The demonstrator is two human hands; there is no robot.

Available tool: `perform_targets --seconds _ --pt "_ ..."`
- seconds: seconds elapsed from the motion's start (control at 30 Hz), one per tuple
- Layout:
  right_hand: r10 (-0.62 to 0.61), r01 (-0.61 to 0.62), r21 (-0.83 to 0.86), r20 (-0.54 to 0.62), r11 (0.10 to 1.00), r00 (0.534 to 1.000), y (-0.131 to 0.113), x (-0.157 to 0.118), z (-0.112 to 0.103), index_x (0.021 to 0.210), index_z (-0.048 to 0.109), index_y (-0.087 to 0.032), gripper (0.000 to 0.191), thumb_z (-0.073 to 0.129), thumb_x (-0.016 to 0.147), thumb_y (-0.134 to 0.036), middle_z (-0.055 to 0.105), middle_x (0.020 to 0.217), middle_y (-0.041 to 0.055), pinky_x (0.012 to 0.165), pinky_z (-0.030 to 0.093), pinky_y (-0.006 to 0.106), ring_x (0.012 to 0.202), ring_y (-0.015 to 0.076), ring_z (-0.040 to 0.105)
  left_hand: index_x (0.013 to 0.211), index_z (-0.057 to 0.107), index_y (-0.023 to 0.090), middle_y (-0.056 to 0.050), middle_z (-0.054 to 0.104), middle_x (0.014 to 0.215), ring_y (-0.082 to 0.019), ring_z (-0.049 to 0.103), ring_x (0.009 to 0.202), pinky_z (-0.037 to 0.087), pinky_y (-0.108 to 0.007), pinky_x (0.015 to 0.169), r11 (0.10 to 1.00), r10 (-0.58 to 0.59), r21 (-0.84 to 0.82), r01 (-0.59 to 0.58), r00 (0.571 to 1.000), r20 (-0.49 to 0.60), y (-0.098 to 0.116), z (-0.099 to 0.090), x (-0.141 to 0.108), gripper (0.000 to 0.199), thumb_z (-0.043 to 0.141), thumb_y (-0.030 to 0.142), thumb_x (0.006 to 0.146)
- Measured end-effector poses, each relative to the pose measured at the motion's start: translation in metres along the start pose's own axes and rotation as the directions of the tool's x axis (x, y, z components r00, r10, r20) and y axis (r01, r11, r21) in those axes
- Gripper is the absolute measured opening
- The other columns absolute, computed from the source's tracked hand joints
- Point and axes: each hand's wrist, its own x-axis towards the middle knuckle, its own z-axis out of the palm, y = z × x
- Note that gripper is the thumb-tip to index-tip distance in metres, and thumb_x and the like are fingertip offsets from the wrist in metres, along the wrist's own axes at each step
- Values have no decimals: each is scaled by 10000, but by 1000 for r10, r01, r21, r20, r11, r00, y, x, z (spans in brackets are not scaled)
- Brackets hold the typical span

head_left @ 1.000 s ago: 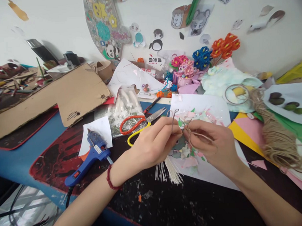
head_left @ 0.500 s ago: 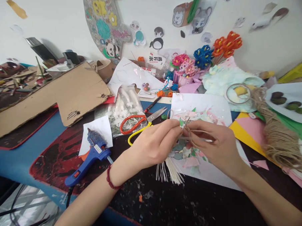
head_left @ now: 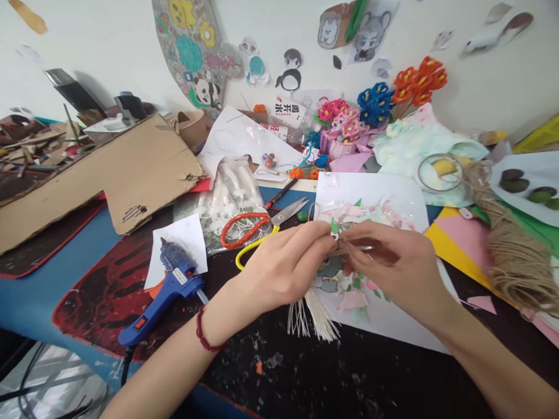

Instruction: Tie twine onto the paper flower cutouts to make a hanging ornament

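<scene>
My left hand (head_left: 288, 261) is closed in a pinch, with a white tassel (head_left: 319, 316) of thin strands hanging below it; the tassel's top is hidden by the fingers. Fingertip to fingertip with it, my right hand (head_left: 397, 257) pinches thin brown twine (head_left: 344, 244). A slim, silvery tool (head_left: 362, 249), too small to name for sure, pokes out between the right fingers. Under both hands lies white paper (head_left: 400, 318) strewn with pink and green paper scraps (head_left: 353, 302). Scissors (head_left: 289, 212) with red and yellow handles rest open by my left hand.
A blue glue gun (head_left: 163, 295) lies on paper at the left, with cut cardboard (head_left: 134, 166) behind it. A bundle of twine (head_left: 517, 258) is at the right. Yarn flowers (head_left: 420, 83) stand near the wall, and a plastic bag (head_left: 228, 205) lies behind the scissors.
The twine loop that stretched across my right fingers has drawn in and shows less. My right fingertips have shifted slightly; the silvery tool shows more clearly. My left hand has hardly moved.
</scene>
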Motion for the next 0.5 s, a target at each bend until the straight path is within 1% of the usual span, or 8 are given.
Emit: perform_targets --seconds 0.07,0.13,0.27,0.37,0.5 --pt "15 -15 2 25 1000 1000 -1 1 0 839 648 -228 64 616 881 -193 653 718 -37 493 506 191 548 81 617 1009 596 74 -106 664 985 -152 642 819 567 -258 693 1000 14 -6 -14 1000 0 0 0 0 92 563 93 925" --pt "-2 2 -22 12 1000 1000 -2 2 0 821 645 -225 79 612 884 -190 640 705 -40 493 481 186 549 72 595 1004 602 70 -106 662 983 -154 643 832 566 -258 703 1000 16 -14 -16 1000 0 1 -1 0 90 567 97 926" --pt "-10 9 -59 -13 998 1000 -3 2 0 783 638 -218 108 610 880 -179 621 682 -39 530 475 184 601 77 589 1023 600 60 -122 658 1009 -160 652 893 572 -251 747 998 15 -53 -15 1000 -3 3 -2 1 111 571 73 916" --pt "-18 17 -44 -16 999 1000 -2 1 0 784 644 -218 108 614 869 -159 631 704 -38 539 478 181 606 74 580 1019 593 56 -130 660 997 -159 658 869 575 -248 721 997 11 -74 -13 1000 -19 3 -2 1 102 552 82 929" --pt "-21 21 -19 -14 1000 1000 0 0 0 801 656 -224 105 614 876 -165 618 686 -44 535 478 178 581 66 560 984 586 74 -110 662 953 -147 665 824 580 -242 694 997 -20 -75 18 999 -36 3 0 2 68 554 79 924"
